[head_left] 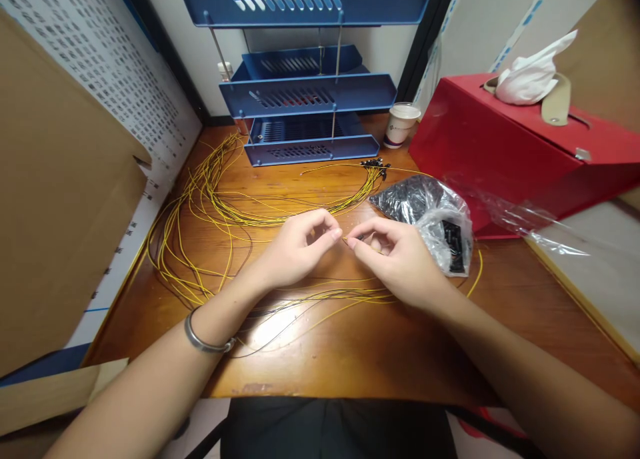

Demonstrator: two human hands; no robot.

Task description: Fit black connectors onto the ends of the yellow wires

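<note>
My left hand [303, 246] and my right hand [407, 259] meet fingertip to fingertip above the desk, each in a pinch. A thin yellow wire [345, 240] runs between the two pinches. Something small and dark shows behind my right fingers, too hidden to name. Below and to the left spreads a loosely looped bundle of yellow and black wires [213, 202]. Its far ends carry several small black connectors [376, 166]. Just beyond my right hand lies a clear plastic bag [423, 196] of small black parts, its mouth facing me.
A blue tiered tray rack [307, 96] stands at the back of the wooden desk [320, 372]. Beside it is a paper cup [401, 124]. A red tissue box [505, 139] fills the right rear, with cardboard [60, 179] along the left.
</note>
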